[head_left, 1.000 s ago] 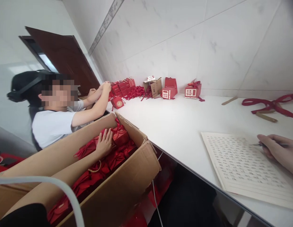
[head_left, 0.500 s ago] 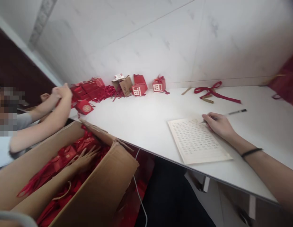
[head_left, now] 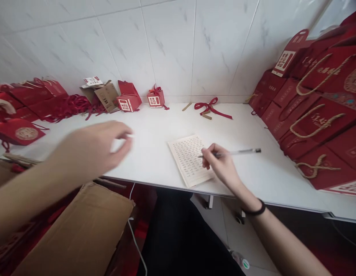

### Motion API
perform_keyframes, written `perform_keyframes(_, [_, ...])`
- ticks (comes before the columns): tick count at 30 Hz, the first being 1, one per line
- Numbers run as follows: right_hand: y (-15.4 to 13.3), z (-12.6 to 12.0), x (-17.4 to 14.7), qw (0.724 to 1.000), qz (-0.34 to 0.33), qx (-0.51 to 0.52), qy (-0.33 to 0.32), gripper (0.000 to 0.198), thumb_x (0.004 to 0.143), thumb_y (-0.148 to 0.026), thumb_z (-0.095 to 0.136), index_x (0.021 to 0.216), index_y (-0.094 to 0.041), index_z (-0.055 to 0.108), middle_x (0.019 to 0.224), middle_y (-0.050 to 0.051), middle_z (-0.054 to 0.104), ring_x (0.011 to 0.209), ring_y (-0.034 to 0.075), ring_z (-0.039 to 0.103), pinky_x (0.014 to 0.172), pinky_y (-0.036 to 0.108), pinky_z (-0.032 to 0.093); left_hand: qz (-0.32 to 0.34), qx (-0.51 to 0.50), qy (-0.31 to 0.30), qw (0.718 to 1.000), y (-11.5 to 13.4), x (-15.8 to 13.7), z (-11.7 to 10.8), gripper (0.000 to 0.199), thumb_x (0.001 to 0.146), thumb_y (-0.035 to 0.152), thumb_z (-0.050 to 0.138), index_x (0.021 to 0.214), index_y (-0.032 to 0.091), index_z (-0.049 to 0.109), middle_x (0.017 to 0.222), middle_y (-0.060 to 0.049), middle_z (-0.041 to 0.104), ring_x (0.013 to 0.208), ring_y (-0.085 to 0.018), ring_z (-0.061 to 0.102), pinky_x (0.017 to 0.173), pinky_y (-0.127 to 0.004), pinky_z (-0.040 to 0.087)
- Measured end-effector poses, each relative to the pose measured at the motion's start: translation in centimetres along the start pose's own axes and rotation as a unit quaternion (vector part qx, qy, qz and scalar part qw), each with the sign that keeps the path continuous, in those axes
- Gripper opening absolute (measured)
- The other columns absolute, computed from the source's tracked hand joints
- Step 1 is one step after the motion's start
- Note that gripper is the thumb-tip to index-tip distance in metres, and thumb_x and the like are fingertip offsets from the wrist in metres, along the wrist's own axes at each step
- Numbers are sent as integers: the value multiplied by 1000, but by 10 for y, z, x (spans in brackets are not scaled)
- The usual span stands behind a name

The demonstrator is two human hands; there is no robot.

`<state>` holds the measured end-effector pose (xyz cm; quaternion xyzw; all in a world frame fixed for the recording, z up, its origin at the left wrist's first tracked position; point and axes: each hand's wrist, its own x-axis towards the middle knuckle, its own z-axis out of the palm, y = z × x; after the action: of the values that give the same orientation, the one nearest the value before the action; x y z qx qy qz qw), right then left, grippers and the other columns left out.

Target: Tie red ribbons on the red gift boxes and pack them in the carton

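My right hand (head_left: pixel 220 163) is closed around a slim pen (head_left: pixel 241 151) with a black end, its tip over the right side of a notepad (head_left: pixel 180 161). Rows of small handwritten marks fill the page. My left hand (head_left: pixel 94 147), blurred by motion, hovers over the left part of the table, thumb and fingers apart with nothing seen between them. Below its forearm stands an open cardboard box (head_left: pixel 82 226) with red packages inside. Beyond it, a red box with a bow (head_left: pixel 155 97) and another red box (head_left: pixel 128 99) stand by the wall.
Red gift bags (head_left: pixel 315 115) with rope handles are stacked at the right. A red ribbon bow (head_left: pixel 209 107) lies near the wall. Tangled red ribbons (head_left: pixel 74 107) and a small brown carton (head_left: pixel 105 96) lie left. Another person's hand (head_left: pixel 4 105) shows at the left edge.
My left hand has come up out of the cardboard box to above the table. My right hand, still holding the pen, has moved lower along the page. The view has turned right.
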<state>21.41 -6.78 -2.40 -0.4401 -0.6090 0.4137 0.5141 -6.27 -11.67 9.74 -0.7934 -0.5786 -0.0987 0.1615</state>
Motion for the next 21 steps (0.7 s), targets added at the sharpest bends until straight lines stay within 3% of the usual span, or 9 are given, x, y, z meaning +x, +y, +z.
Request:
perform_keyframes(1, [4, 4, -10, 1000, 1, -25, 4, 29, 82, -39, 55, 63, -19, 44, 51, -2, 52, 48, 12, 48, 50, 23, 38, 40, 15, 17, 999, 23, 10, 7, 37, 88, 37, 27, 89, 16, 58, 85, -2, 61, 77, -18, 58, 73, -35, 47])
perform_keyframes(2, [9, 7, -17, 999, 0, -52, 9, 30, 80, -40, 56, 63, -19, 44, 53, -2, 52, 49, 12, 47, 50, 23, 37, 96, 13, -15, 995, 46, 18, 15, 36, 88, 32, 27, 81, 17, 59, 78, -2, 61, 70, -17, 58, 69, -34, 47])
perform_keyframes(4, [19, 10, -25, 994, -6, -101, 25, 29, 78, -39, 58, 62, -19, 44, 55, -2, 49, 52, 12, 45, 51, 24, 36, 213, -4, -105, 972, 82, 27, 36, 32, 88, 27, 31, 80, 15, 60, 77, -5, 61, 73, -19, 59, 69, -34, 47])
perform_keyframes(6, [24, 9, -26, 991, -5, -127, 37, 31, 78, -39, 58, 60, -19, 43, 55, -4, 46, 51, 12, 42, 51, 23, 34, 244, -29, -160, 956, 101, 26, 58, 27, 87, 24, 37, 88, 13, 61, 85, -9, 62, 81, -23, 60, 71, -36, 48])
perform_keyframes(10, [23, 8, -24, 987, 32, -153, 36, 35, 78, -36, 54, 55, -20, 33, 51, -5, 36, 50, 11, 34, 48, 23, 28, 248, -104, -235, 934, 94, 14, 88, 36, 82, 25, 49, 117, 14, 53, 123, -12, 54, 110, -25, 52, 84, -36, 45])
perform_keyframes(12, [21, 8, -24, 984, 44, -170, 34, 33, 76, -32, 51, 54, -20, 29, 50, -5, 30, 49, 11, 29, 47, 23, 25, 248, -122, -262, 925, 85, 11, 93, 46, 79, 25, 53, 124, 16, 47, 132, -11, 48, 118, -25, 47, 89, -34, 43])
perform_keyframes(21, [20, 8, -25, 978, 56, -200, 8, 31, 73, -29, 49, 54, -20, 25, 51, -5, 25, 51, 11, 24, 46, 23, 22, 232, -132, -298, 916, 88, 16, 90, 44, 78, 24, 56, 121, 15, 51, 130, -12, 49, 117, -25, 47, 89, -34, 44])
